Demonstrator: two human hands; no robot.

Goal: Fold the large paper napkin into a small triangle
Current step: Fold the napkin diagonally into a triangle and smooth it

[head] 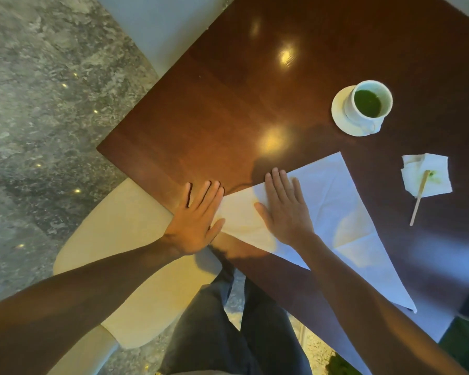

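Both your left hand (194, 220) and right hand (284, 209) lie flat, fingers spread, gripping nothing, on the napkin (341, 212) triangle near the table's (201, 109) near corner; press outward along the fold to sharpen it.

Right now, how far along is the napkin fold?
Done: the large paper napkin already lies folded into one big triangle on the table. In hand: left hand and right hand press it flat, palms open. Left: further folds to make it small.

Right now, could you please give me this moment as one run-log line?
stage: napkin already a large triangle | left hand: flat on its left corner | right hand: flat, pressing it to table | nearby: cup
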